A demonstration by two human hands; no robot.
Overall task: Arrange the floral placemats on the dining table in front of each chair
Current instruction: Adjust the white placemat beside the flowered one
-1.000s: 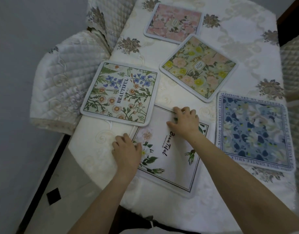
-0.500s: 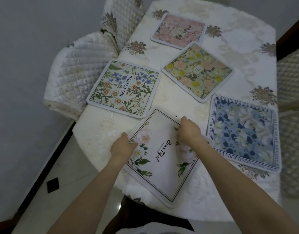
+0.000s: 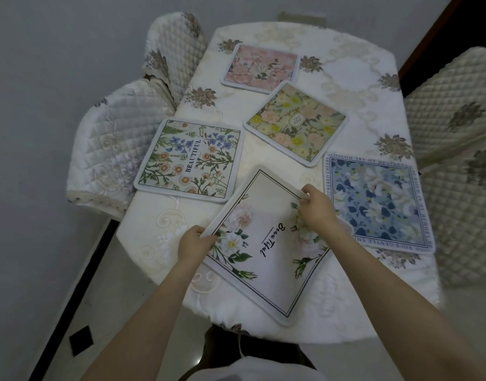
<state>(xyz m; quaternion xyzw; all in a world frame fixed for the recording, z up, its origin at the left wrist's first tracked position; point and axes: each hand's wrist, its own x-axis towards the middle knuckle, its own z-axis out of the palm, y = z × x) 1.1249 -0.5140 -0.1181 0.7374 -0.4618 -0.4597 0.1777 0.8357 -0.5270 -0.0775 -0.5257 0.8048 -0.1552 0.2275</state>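
Observation:
A white placemat with roses and the script "Beautiful" (image 3: 266,259) lies skewed like a diamond at the near end of the table (image 3: 354,75). My left hand (image 3: 193,243) pinches its left corner and my right hand (image 3: 317,209) grips its right edge. A green "BEAUTIFUL" placemat (image 3: 189,160) lies at the left edge in front of a chair. A blue placemat (image 3: 376,202) lies at the right. A yellow-flowered placemat (image 3: 295,123) sits tilted mid-table, and a pink placemat (image 3: 261,68) lies at the far left.
The table wears a cream embroidered cloth. Two quilted chairs (image 3: 112,149) (image 3: 173,50) stand along its left side and one quilted chair (image 3: 456,138) along its right. A grey wall lies to the left, and pale floor tiles (image 3: 126,312) with a black inlay lie below.
Both hands have turned the white rose placemat clockwise and drawn it toward the near table edge, shifting from pressing flat on it to gripping its edges. My head pulled back, so more of the table shows.

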